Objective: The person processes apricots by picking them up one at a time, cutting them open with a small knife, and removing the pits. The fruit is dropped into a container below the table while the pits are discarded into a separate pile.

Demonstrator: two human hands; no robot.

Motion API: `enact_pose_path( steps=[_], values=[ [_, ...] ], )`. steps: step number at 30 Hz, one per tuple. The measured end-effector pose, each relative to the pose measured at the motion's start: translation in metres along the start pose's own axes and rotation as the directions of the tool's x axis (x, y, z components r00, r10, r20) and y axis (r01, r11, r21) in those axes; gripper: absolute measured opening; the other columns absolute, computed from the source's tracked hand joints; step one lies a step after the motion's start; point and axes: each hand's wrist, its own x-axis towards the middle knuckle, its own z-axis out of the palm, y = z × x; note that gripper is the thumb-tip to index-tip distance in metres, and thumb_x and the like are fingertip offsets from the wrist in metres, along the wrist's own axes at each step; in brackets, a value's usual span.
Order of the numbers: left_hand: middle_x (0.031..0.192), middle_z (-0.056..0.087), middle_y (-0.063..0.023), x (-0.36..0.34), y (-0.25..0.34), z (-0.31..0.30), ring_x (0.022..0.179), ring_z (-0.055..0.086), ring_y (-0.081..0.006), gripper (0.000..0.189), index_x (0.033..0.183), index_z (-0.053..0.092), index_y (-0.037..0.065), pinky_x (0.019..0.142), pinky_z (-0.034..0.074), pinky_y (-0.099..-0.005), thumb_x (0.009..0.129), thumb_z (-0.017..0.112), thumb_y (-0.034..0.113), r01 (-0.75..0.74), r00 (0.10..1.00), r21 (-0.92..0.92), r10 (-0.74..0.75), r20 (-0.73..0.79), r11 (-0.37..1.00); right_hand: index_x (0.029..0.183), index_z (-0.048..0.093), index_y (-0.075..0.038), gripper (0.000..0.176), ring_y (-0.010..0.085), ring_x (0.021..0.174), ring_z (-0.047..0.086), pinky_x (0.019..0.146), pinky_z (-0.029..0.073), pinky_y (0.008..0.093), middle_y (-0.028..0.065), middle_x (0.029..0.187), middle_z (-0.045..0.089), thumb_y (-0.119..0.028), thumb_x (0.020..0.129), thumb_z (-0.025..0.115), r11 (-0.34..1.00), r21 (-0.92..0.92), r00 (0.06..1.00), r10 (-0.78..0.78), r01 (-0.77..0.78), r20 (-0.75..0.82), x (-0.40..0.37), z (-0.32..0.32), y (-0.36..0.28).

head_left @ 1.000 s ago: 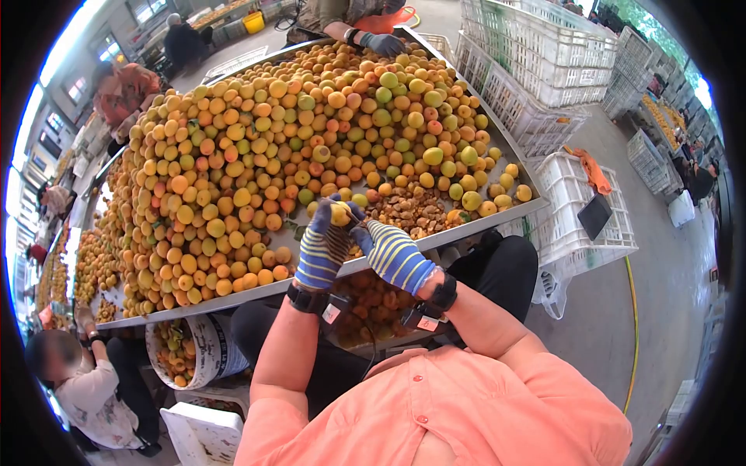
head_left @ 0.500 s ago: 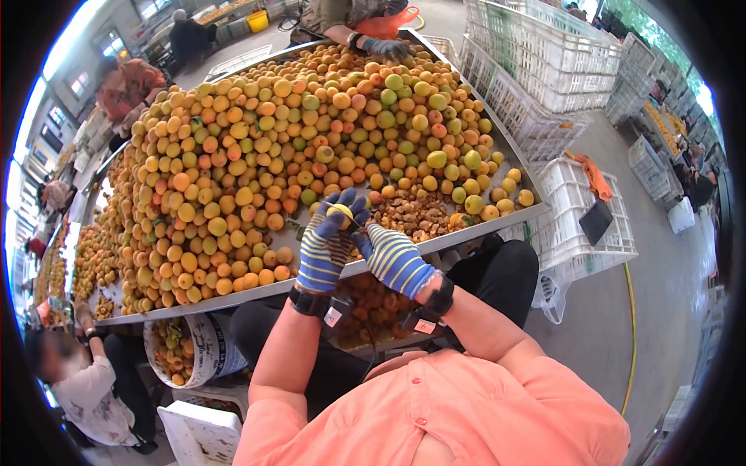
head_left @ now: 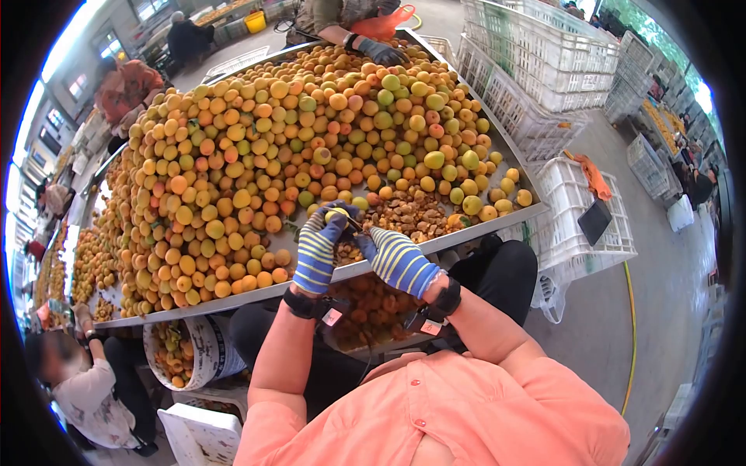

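Observation:
My left hand (head_left: 317, 247), in a blue-and-yellow striped glove with dark fingertips, is closed round a yellow apricot (head_left: 336, 213) above the front edge of the metal-rimmed table (head_left: 478, 231). Close against it, my right hand (head_left: 400, 258) in a matching glove has its fingers pinched together beside the fruit. Whatever those right fingers hold is too small or hidden to make out. Behind both hands rises a big heap of yellow, orange and greenish apricots (head_left: 225, 167). Just beyond my right hand lies a pile of brown pits and scraps (head_left: 408, 211).
Below the table are a white bucket of fruit (head_left: 203, 351) and, between my knees, more fruit (head_left: 369, 307). White plastic crates (head_left: 587, 225) stand at right, one with a dark tablet-like object. A co-worker's gloved hand (head_left: 381, 52) rests on the heap's far side; others sit at left.
Both my hands have dropped slightly toward me, the apricot still in the left one. The co-worker's gloved hand at the far side has shifted a little left.

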Motion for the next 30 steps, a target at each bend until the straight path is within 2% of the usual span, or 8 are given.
enact_pose_path(
  steps=[2,5,10,14,17,21,26,30],
  values=[
    [0.113,0.061,-0.0168,0.001,-0.007,0.001,0.097,0.061,-0.0232,0.032,0.116,0.053,0.0,0.085,0.052,-0.0348,0.091,0.058,0.021,-0.033,0.999,-0.152,0.029,-0.03,0.988,0.092,0.059,0.003,0.037,0.0406,0.073,0.061,0.064,0.047,0.0474,0.0247,0.073,0.062,-0.033,0.092,0.052,1.0,0.011,1.0,0.012,-0.012,0.007,0.0,0.0,-0.001],
    [0.117,0.059,-0.0185,0.0,-0.013,-0.008,0.1,0.06,-0.0289,0.032,0.116,0.052,0.001,0.087,0.051,-0.0397,0.091,0.059,0.02,0.197,0.965,-0.692,-0.262,0.012,0.695,0.092,0.059,0.003,0.039,0.0405,0.073,0.061,0.064,0.047,0.0471,0.0244,0.073,0.062,-0.035,0.092,0.051,0.996,-0.004,0.995,0.087,-0.087,0.051,-0.002,0.001,-0.006],
    [0.126,0.049,-0.0246,0.004,-0.023,-0.02,0.112,0.053,-0.034,0.043,0.126,0.039,-0.003,0.098,0.046,-0.0478,0.089,0.057,0.01,0.118,0.974,-0.544,-0.203,-0.097,0.831,0.088,0.059,0.002,0.042,0.0399,0.072,0.061,0.063,0.048,0.0469,0.0237,0.07,0.061,-0.039,0.093,0.048,0.987,-0.118,0.987,0.121,-0.108,0.107,-0.004,0.009,-0.007],
    [0.132,0.04,-0.0202,-0.001,-0.013,-0.003,0.109,0.055,-0.0308,0.068,0.14,0.015,-0.004,0.093,0.05,-0.0406,0.087,0.059,0.001,-0.101,0.97,-0.226,0.046,-0.239,0.969,0.085,0.059,0.003,0.043,0.0405,0.072,0.061,0.063,0.048,0.0467,0.0248,0.071,0.061,-0.038,0.092,0.049,0.997,-0.033,0.991,0.07,-0.067,0.113,0.0,0.012,-0.006],
    [0.126,0.046,-0.0216,0.0,-0.009,0.008,0.114,0.052,-0.0358,0.058,0.134,0.028,-0.002,0.097,0.047,-0.0461,0.086,0.061,0.002,-0.252,0.921,-0.111,0.204,-0.331,0.961,0.085,0.059,0.003,0.042,0.041,0.072,0.06,0.063,0.047,0.047,0.0252,0.071,0.061,-0.037,0.092,0.049,0.999,0.007,0.998,0.045,-0.045,0.04,0.001,0.016,-0.006],
    [0.122,0.053,-0.0217,0.003,-0.011,-0.018,0.112,0.054,-0.0347,0.045,0.124,0.044,-0.003,0.097,0.046,-0.0474,0.091,0.059,0.024,0.158,0.938,-0.754,-0.335,-0.087,0.638,0.09,0.059,0.002,0.04,0.0413,0.072,0.06,0.062,0.047,0.0469,0.0253,0.07,0.06,-0.037,0.092,0.05,0.997,-0.005,0.996,0.078,-0.078,0.038,0.002,0.015,-0.009],
    [0.116,0.058,-0.0196,-0.003,-0.016,-0.012,0.108,0.057,-0.0327,0.038,0.121,0.049,-0.002,0.093,0.048,-0.0456,0.092,0.056,0.023,0.23,0.951,-0.625,-0.309,-0.018,0.746,0.091,0.058,0.0,0.037,0.0398,0.068,0.061,0.06,0.048,0.047,0.0226,0.067,0.061,-0.036,0.092,0.051,0.989,-0.092,0.992,0.121,-0.117,0.037,0.0,0.017,-0.007],
    [0.115,0.059,-0.0179,-0.004,-0.015,-0.008,0.102,0.06,-0.0278,0.034,0.121,0.049,-0.001,0.089,0.051,-0.0408,0.09,0.057,0.011,0.078,0.993,-0.346,-0.104,-0.057,0.935,0.092,0.058,0.0,0.033,0.0385,0.066,0.062,0.059,0.048,0.0471,0.0211,0.065,0.061,-0.032,0.09,0.051,0.978,-0.168,0.988,0.139,-0.126,0.065,0.001,0.012,-0.011]
  ],
)
